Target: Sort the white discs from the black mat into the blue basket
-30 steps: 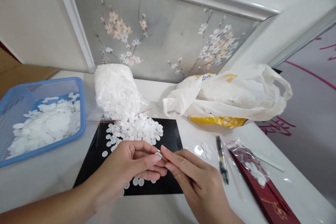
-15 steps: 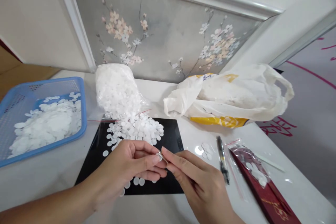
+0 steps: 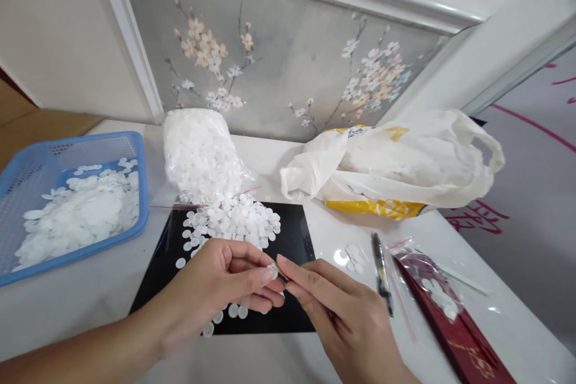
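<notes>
Left hand (image 3: 229, 276): the thumb and index finger are pinching a small white disc (image 3: 273, 268) at their tips; the other fingers are curling loosely beneath, over the black mat (image 3: 294, 234).
Right hand (image 3: 344, 294): the thumb and index finger are pressing together on a thin strip (image 3: 282, 277); it is pointing toward the disc, most of it hiding in the fingers, so its kind is hard to tell.
Disc: it is sitting between the two hands, above the mat; whether the strip is touching it, I cannot tell.
Mat: a heap of white discs (image 3: 238, 219) is covering its far part; a few loose ones are lying nearer, partly behind the left hand.
Clear bag (image 3: 198, 150): it is standing behind the heap, bulging with discs.
Blue basket (image 3: 143, 192): it is resting at the left, holding many more.
Carrier bag (image 3: 414, 159): white with yellow print, it is lying on its side at the far right.
Right side: a pen (image 3: 381, 276) is lying between a few scattered discs (image 3: 354, 258) and a dark red packet (image 3: 470, 339); a small zip bag (image 3: 440, 297) with white pieces is resting on the packet.
</notes>
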`<state>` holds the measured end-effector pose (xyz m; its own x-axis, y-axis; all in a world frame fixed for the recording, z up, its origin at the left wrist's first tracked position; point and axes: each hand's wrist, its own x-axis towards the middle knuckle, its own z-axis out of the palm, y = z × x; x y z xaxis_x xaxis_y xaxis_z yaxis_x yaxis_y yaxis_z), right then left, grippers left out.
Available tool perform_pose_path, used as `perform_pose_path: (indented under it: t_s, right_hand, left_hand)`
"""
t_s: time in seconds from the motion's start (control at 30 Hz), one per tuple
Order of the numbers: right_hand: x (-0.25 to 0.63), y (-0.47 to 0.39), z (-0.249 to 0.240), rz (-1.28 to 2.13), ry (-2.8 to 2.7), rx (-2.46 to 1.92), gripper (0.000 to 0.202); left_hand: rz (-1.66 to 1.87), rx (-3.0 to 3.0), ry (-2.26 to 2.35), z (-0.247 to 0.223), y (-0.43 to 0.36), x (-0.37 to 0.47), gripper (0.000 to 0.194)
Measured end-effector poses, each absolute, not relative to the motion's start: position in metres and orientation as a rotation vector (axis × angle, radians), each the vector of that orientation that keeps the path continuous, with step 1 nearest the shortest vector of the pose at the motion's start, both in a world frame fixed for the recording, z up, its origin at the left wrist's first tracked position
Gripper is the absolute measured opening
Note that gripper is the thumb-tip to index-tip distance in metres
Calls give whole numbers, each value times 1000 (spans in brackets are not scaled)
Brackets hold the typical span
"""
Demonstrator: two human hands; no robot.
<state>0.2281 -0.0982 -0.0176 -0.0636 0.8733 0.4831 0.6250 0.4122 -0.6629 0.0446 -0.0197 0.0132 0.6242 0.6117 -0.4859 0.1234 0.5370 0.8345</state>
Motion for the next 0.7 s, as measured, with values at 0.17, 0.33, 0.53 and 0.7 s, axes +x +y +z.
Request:
perform_pose_path:
  t_s: [0.17,0.33,0.53,0.7]
  right_hand:
    - [229,-99,-14,328,-1798,-1389,33]
    - [236,-94,-11,316,-1736,-1479,31]
    - [281,-79,-10,41,-1633,-1784,36]
    - [309,-73,-10,109,-1566,-2048,31]
  left_hand:
    - [333,998,875,12,-19,44,25]
    - [359,916,927,10,-18,44,27]
    - [377,966,931,9,-14,42,18]
    - [429,1101,940,8,-11,42,14]
